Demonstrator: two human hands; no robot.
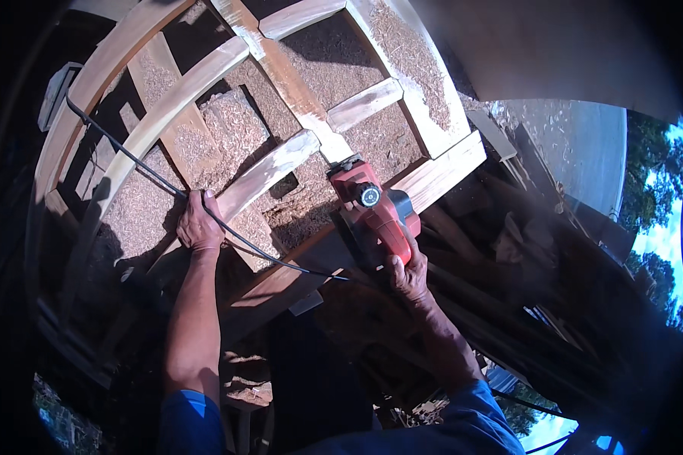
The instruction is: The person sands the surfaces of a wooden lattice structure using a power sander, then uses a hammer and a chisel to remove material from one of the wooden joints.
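Observation:
A red electric hand planer (372, 208) with a dark knob rests on the wooden frame (288, 80), where a middle bar meets the near rail. My right hand (410, 273) is wrapped round its rear handle. To the left, my left hand (200, 221) is closed over the lower end of a curved slat (269, 174). The black power cord (140, 163) runs across that hand; whether the fingers also grip the cord I cannot tell. Pale, freshly planed patches show on the bar ahead of the planer.
Wood shavings (349, 76) cover the surface beneath the frame and lie on its right rail. Dark boards and scrap (463, 243) are piled at the right. Beyond them are a grey paved strip (584, 144) and trees (649, 174). The cord crosses the frame's left side.

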